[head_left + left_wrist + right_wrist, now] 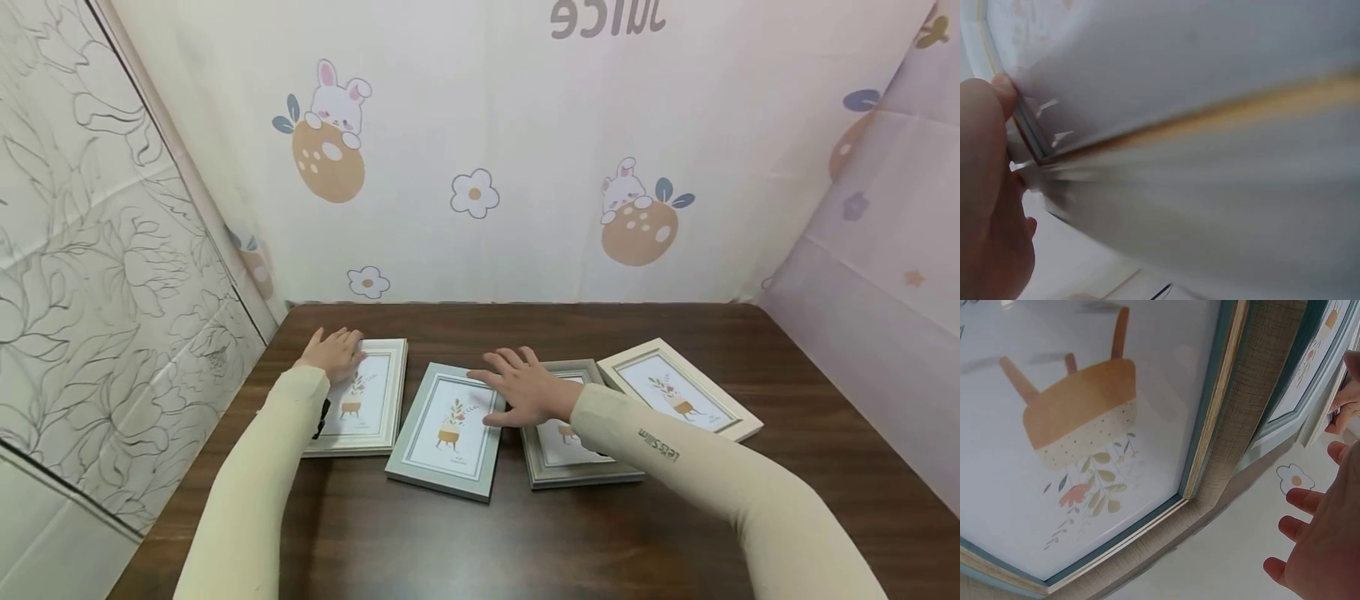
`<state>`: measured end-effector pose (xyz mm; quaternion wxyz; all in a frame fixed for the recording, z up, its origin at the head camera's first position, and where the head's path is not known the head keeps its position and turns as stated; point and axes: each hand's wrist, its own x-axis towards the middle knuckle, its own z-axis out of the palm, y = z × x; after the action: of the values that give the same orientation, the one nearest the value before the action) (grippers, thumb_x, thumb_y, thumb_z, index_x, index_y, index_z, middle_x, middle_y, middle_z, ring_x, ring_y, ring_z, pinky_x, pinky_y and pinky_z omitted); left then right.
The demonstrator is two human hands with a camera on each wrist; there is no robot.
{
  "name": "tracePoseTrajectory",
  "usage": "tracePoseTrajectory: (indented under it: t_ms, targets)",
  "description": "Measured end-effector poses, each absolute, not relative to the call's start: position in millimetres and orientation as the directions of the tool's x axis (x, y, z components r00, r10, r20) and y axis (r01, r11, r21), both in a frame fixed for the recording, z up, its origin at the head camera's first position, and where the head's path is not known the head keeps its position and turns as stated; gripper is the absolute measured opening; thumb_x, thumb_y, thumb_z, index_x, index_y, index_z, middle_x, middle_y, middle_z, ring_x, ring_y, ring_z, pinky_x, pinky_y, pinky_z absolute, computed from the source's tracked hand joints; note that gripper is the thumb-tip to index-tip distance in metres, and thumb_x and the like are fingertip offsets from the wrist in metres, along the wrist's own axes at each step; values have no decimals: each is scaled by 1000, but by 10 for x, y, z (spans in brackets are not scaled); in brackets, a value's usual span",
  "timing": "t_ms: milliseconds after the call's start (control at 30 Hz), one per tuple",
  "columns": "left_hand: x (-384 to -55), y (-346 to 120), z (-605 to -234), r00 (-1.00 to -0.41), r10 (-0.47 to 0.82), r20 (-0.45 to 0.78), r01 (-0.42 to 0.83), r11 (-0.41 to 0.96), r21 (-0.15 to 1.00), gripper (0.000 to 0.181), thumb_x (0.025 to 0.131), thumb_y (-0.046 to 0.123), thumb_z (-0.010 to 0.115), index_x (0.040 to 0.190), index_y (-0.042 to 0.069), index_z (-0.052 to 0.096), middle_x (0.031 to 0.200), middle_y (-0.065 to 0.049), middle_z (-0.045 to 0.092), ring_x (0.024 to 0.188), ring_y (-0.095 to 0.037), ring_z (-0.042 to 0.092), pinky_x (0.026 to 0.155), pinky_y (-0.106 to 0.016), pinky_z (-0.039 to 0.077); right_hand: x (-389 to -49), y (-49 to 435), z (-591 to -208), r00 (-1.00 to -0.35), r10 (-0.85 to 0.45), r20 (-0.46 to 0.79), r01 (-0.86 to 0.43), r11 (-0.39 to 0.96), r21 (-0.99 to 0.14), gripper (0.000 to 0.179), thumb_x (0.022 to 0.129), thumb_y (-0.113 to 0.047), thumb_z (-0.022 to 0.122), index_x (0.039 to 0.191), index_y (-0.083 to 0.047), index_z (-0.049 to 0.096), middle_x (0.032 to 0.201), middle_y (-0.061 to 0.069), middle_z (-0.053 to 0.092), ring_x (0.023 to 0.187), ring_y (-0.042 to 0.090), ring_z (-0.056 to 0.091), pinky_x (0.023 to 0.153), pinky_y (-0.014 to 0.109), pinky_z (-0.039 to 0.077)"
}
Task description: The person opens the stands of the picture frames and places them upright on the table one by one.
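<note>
Four picture frames would be overcounted in words, so each is told in turn: my left hand (330,354) grips the far left corner of a white picture frame (393,392). In the left wrist view its thumb (1004,94) lies on the moulding and the other fingers reach past the outer edge. My right hand (525,390), fingers spread, hovers over the gap between a grey-green picture frame (438,483) and a taupe picture frame (585,481). It holds nothing, and its forearm hides part of the taupe one. A cream picture frame (738,429) lies tilted at the right.
All the frames lie face up in a row on a dark wooden table (420,558), each with a potted-plant print. A pale curtain with rabbits (480,250) hangs behind the table's far edge. Flower-patterned panels (112,267) stand at the left.
</note>
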<state>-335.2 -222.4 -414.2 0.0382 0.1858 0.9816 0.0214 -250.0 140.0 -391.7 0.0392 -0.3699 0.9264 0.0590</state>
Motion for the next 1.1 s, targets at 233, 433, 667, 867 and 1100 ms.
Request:
tracePoseTrajectory:
  t_ms: [233,433,667,867,1100]
  targets:
    - [-3386,-2315,-4127,-913,409,7,409,912,33,45,106,27,40,138,-5,43,139,-25,51,132,-41,44,112,-62,17,-2450,1470,-3854,-719,-692,-73,-695,716,63,75,94,-59,55,155,-21,34,156,18,29,143,38,24,108,63,19]
    - [-3389,-2376,-4078,-897,437,62,440,897,50,44,105,27,40,135,-5,44,130,-23,54,123,-42,49,109,-63,23,-2425,1547,-3771,-739,-672,-34,-673,739,28,74,94,-57,56,154,-20,34,157,20,28,143,40,23,108,65,16]
    - [-3362,-2404,-3991,-873,473,120,482,875,57,47,104,26,40,137,-8,43,133,-26,51,122,-44,48,102,-60,34,-2421,1638,-3764,-754,-657,-13,-657,754,13,75,94,-58,56,155,-21,34,157,19,28,143,40,24,109,66,15]
    - [-3305,-2416,-3901,-871,473,135,484,873,64,50,103,29,41,139,-7,43,138,-25,49,127,-44,45,103,-60,31,-2391,1695,-3770,-750,-662,2,-662,750,-9,74,94,-56,57,155,-21,34,158,19,27,143,41,23,109,66,14]
    - [-3266,-2421,-3823,-870,471,147,481,876,40,49,104,30,41,139,-4,45,138,-25,49,128,-44,43,101,-61,32,-2369,1741,-3746,-747,-663,41,-664,746,-39,73,94,-55,59,154,-19,36,157,20,27,143,41,23,108,66,14]
